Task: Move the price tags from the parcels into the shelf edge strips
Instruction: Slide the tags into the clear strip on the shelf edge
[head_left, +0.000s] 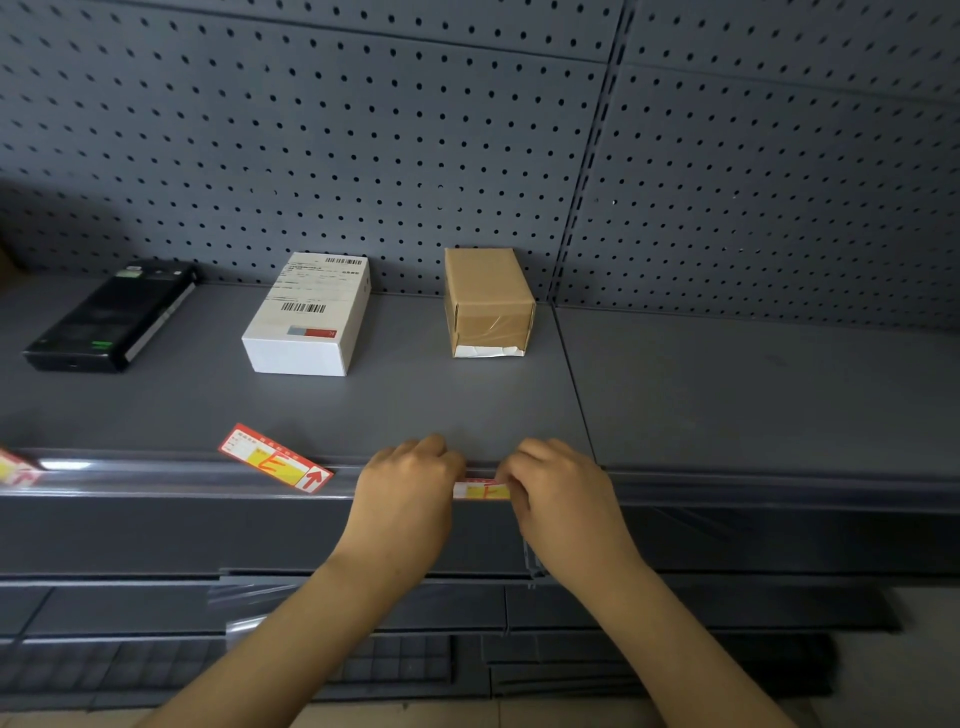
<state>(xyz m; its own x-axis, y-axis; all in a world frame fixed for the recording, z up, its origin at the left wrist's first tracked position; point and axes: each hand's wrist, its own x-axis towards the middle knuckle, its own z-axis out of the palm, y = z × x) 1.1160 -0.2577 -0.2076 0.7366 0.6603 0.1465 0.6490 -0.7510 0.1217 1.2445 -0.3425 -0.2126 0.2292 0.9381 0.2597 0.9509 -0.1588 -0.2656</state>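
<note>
Both hands (410, 483) (558, 486) pinching a price tag (480, 490) at the shelf edge strip (727, 486).

Dim, even light, a white glare streak on the clear plastic shelf edge strip (67, 464) at lower left, dark shadow upper left, wide-angle bending at the edges.

Price tag (481, 490) ends hidden under hands (410, 486).
</note>
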